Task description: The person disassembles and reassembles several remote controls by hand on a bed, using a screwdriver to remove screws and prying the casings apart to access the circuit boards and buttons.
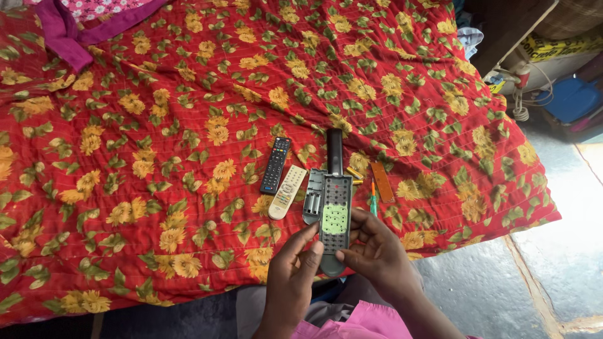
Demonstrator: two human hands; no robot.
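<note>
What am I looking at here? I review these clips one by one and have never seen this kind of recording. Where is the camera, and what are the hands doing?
There is no machine here: a person wears a camera on the head, so the single picture looks down at their own two bare hands. The left hand and right hand together hold an opened remote control, its inner side up, showing a grid of button holes and a pale green rubber pad. In front of them lies a red quilt with yellow flowers. On it rest a black remote, a cream remote, a grey plastic cover piece, a green-handled screwdriver, an orange-brown strip, probably a circuit board, and what look like small batteries. A grey floor shows at right.
</note>
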